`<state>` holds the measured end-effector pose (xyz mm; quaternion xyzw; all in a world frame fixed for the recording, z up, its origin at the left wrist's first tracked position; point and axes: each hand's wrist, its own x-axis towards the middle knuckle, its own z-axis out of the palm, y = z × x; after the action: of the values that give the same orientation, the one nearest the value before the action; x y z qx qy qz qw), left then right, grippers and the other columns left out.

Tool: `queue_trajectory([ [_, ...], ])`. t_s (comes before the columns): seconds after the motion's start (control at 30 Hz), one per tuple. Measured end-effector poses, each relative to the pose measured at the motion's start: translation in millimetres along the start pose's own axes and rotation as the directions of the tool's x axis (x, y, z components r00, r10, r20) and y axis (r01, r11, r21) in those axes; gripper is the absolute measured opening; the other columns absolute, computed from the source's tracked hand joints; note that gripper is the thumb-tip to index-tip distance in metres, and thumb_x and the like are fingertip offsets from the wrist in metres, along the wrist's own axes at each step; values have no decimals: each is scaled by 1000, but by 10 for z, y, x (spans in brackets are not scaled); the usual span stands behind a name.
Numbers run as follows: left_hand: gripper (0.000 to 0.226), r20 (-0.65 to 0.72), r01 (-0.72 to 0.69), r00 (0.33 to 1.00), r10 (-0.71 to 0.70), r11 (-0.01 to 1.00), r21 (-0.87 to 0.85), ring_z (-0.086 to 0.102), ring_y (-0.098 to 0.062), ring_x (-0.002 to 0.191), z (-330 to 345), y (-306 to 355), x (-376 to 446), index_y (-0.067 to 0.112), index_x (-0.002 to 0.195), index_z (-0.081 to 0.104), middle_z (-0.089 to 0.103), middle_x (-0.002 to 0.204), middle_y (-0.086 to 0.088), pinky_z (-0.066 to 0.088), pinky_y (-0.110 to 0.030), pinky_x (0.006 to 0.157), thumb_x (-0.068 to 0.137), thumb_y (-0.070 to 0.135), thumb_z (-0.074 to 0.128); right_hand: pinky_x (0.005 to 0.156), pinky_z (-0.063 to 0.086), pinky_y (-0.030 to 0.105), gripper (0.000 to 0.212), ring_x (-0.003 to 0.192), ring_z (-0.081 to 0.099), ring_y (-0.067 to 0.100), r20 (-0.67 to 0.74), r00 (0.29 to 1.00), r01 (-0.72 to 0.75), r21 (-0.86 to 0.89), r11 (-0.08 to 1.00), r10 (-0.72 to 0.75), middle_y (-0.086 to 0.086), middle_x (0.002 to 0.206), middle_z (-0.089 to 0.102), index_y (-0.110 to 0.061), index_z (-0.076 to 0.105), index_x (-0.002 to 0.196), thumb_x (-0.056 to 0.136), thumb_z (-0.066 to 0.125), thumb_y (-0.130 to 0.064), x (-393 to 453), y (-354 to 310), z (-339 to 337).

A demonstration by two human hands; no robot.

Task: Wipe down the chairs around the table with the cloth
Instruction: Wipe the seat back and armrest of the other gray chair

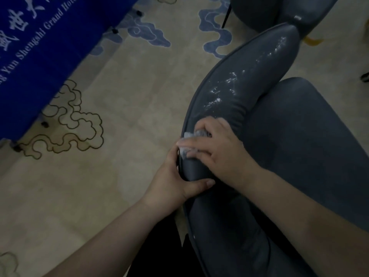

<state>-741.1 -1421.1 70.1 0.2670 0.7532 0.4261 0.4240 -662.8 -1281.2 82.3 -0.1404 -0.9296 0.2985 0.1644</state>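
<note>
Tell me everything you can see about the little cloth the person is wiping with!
The cloth is small, pale and whitish, bunched up and crumpled rather than spread flat. Only bits of it show, peeking out between the fingers. The right hand covers most of it and presses it onto the rounded top edge of the dark grey chair back. The left hand grips that edge just below it, fingertips close by the cloth. Further along the chair back, shiny wet streaks glisten.
</note>
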Motion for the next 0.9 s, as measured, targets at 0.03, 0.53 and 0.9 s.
queue_trajectory([
  [0.03,96,-3,1,1000,0,1000,6,56,17,99,-8,19,10,34,139,37,60,108,32,44,-3,75,60,26,90,82,38,30,21,88,46,28,-41,998,-37,-4,999,37,12,98,57,-21,76,100,83,66,-25,85,78,-19],
  [0.53,101,6,-18,1000,17,976,219,44,31,87,-122,267,523,41,141,28,46,101,38,38,4,69,57,48,84,89,36,28,23,94,46,33,-299,897,-332,30,943,326,13,101,53,-24,75,104,83,69,-17,657,633,-141],
  [0.9,106,-8,-42,999,44,977,208,48,-2,120,-52,487,1007,28,149,24,46,139,11,42,-21,98,62,40,84,86,21,7,24,97,44,32,-294,869,-413,11,911,398,9,102,52,-26,72,108,85,68,-19,840,945,-300],
])
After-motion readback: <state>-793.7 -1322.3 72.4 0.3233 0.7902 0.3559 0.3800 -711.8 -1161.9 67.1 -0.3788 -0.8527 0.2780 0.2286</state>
